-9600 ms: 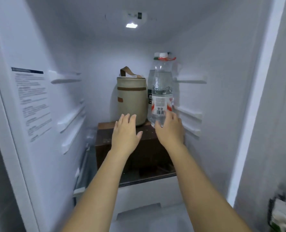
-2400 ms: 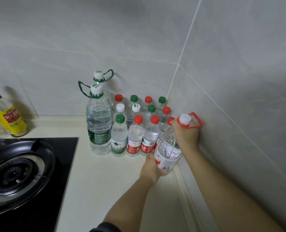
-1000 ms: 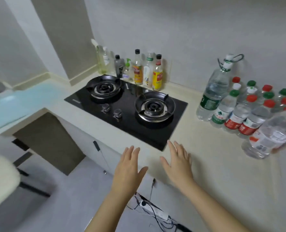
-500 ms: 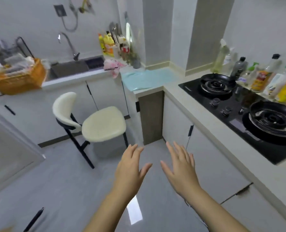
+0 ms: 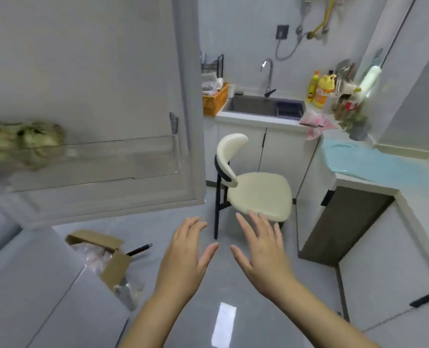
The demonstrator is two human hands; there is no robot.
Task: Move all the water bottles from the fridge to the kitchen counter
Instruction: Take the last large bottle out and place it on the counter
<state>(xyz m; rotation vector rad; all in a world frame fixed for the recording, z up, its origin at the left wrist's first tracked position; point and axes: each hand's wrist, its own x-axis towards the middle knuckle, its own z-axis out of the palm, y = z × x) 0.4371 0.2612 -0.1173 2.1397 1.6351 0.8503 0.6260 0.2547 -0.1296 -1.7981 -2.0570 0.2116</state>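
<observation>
The view has swung further left: the hob and the water bottles set down along the worktop [image 5: 414,197] are out of frame, and the open fridge door [image 5: 83,71] fills the left side. The left hand [image 5: 183,254] and right hand [image 5: 263,252] hover empty over the grey floor [image 5: 208,310], fingers spread. A cream chair [image 5: 258,194] stands before the sink [image 5: 256,105]. An open cardboard box [image 5: 108,257] sits on the floor. A greenish thing [image 5: 20,141] in the door shelf is too blurred to name.

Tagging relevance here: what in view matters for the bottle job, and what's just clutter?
Job: left hand, right hand, both empty; open fridge door; counter. No water bottles visible.
Clutter: chair, cardboard box, sink, orange basket.
</observation>
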